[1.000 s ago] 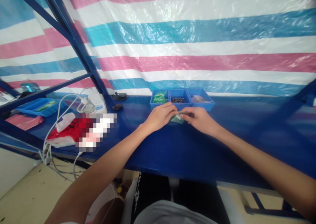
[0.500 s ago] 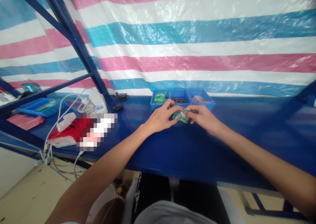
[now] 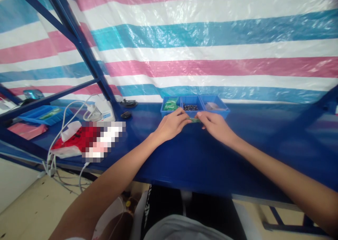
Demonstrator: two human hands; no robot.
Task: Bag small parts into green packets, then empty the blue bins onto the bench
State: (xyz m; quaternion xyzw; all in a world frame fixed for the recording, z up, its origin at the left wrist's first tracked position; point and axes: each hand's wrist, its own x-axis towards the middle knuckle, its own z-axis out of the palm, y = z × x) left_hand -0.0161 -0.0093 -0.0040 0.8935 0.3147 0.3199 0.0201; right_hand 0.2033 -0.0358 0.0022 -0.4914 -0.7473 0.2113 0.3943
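Observation:
My left hand (image 3: 171, 124) and my right hand (image 3: 214, 124) meet over the blue table (image 3: 190, 155), both pinching a small green plastic bag (image 3: 194, 120) between their fingertips. The bag is seen edge-on and mostly hidden by the fingers. Just behind the hands stands a blue three-compartment tray (image 3: 194, 107): green bags (image 3: 171, 104) in the left compartment, small dark parts (image 3: 190, 107) in the middle one, pale clear bags (image 3: 212, 106) in the right one.
At the left lie a red and white packet (image 3: 79, 138), white cables (image 3: 66, 123) and a white device (image 3: 103, 110). A second blue tray (image 3: 43, 114) sits beyond a blue frame bar. A striped tarp (image 3: 200, 46) closes the back. Two small dark objects (image 3: 126, 115) lie near the post.
The bag was lifted and turned between the fingers half a second ago; now both hands hold it flat and low, slightly nearer the tray.

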